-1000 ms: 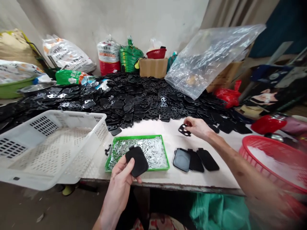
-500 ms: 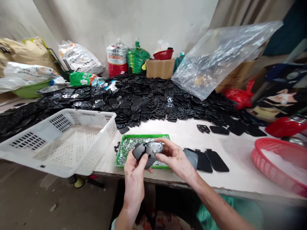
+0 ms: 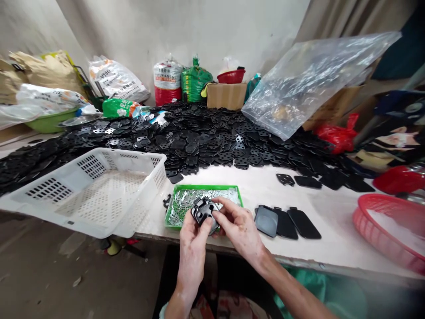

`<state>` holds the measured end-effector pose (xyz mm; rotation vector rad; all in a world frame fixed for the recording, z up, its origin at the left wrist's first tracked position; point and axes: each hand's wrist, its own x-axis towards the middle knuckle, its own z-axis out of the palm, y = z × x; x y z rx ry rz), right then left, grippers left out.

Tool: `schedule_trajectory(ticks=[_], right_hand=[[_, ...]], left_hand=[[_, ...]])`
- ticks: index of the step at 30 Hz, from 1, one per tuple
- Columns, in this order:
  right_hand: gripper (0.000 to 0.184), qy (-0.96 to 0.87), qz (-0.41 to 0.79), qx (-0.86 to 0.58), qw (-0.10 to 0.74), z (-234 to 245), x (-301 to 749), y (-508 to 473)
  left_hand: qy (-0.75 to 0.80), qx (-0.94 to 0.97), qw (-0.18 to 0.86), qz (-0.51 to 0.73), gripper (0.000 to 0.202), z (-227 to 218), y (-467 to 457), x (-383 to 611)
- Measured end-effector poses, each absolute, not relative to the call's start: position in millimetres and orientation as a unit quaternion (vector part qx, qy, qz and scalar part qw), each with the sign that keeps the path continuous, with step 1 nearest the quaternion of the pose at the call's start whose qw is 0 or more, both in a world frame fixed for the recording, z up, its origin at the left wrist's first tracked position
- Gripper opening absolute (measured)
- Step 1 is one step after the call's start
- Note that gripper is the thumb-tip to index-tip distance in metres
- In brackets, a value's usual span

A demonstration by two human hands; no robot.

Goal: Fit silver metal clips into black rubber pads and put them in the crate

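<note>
Holding a black plate [image 3: 206,213] between both hands, above the near side of a green tray [image 3: 206,187], close to the front edge of the worktop [image 3: 338,212]. Pinched at its left side by thumb and fingers of the left hand [image 3: 193,243] and at its right by thumb and fingertips of the right hand [image 3: 241,230], probably for steadiness and alignment. Likely held here for closeness to the silvery pins [image 3: 182,199] in the tray. With three loose flat plates [image 3: 307,221] right of the tray near the front edge, presumably for easy reach, and a heap of similar pieces [image 3: 206,141] toward the back. Looks glossy black, rounded at the corners, pierced with round holes, and slotted, hinge-like, along the far edge. Perhaps layered over a second piece; hard to tell behind the fingers.
</note>
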<state>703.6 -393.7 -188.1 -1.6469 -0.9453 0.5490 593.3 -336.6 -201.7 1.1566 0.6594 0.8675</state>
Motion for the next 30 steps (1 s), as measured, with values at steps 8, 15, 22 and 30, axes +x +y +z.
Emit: schedule_trajectory(ticks=[8,15,22,30], right_hand=[[0.026,-0.572,0.014,-0.747,0.338,-182,709,-394],[0.01,-0.495,0.227,-0.672,0.502,-179,719,-384],[0.029,-0.456,0.336,-0.644,0.514,-174,740,-379],[0.021,-0.573,0.048,-0.804,0.15,-167,799,-373]], left_hand=[[0.322,0.564,0.679,0.343,0.029,-211,-328,580],[0.288,0.574,0.702,0.309,0.027,-214,-331,579],[0.321,0.521,0.695,0.378,0.026,-212,-311,565],[0.325,0.372,0.746,0.446,0.024,-205,-287,558]])
